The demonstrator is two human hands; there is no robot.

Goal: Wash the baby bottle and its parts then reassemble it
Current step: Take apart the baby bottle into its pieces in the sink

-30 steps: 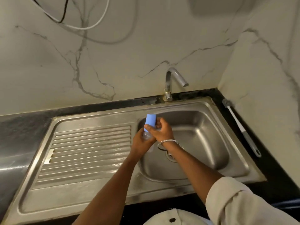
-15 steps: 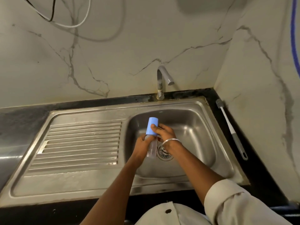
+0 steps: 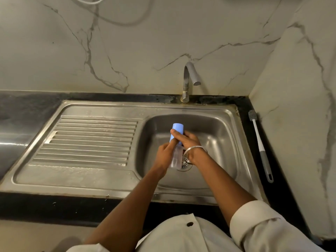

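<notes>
- One clear plastic baby bottle (image 3: 176, 157) with one light-blue cylindrical cap (image 3: 177, 129) on top; two hands; one white-and-grey long-handled bottle brush (image 3: 260, 144); one curved steel tap (image 3: 189, 79); one stainless steel sink (image 3: 101, 108) with a ribbed drainboard and a single basin.
- The bottle is held in the air over the basin, tilted a little, cap end toward the wall, its base above the round drain strainer (image 3: 187, 162).
- The left hand (image 3: 164, 155) is curled round the clear body from the left side, gripping it.
- The right hand (image 3: 189, 140), with a thin metal bangle (image 3: 193, 148) at the wrist, wraps its fingers and thumb round the lower part of the blue cap where it meets the bottle.
- The clear body shows no visible contents.
- The basin holds only the strainer at its bottom.
- The brush lies on the black stone table (image 3: 27, 110) just right of the sink, bristle end toward the wall, well apart from both hands.
</notes>
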